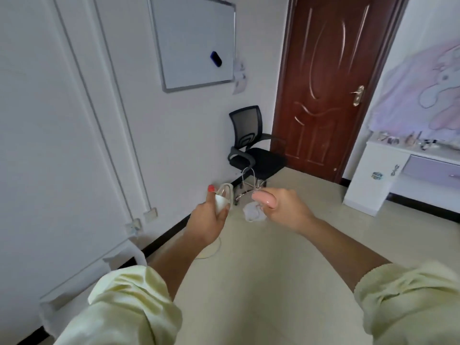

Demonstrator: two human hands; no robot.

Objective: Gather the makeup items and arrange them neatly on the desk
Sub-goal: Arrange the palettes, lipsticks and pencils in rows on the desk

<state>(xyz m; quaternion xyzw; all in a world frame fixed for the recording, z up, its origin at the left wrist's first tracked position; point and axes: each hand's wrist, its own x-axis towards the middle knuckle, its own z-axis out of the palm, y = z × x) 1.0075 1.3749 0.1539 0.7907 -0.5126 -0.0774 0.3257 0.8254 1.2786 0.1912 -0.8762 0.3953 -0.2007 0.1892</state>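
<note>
Head view: my left grip (211, 216) clasps a white item (220, 204), my right grip (286, 210) a pink item (265, 199), both held ready, I judge, for the surface (388, 148) well off right.

A plain room, half office, half bedroom: whiteboard (194, 41) at twelve o'clock, black mesh office chair (251, 145) beneath it, brown door (331, 83) at one, white desk (368, 180) at three.
</note>
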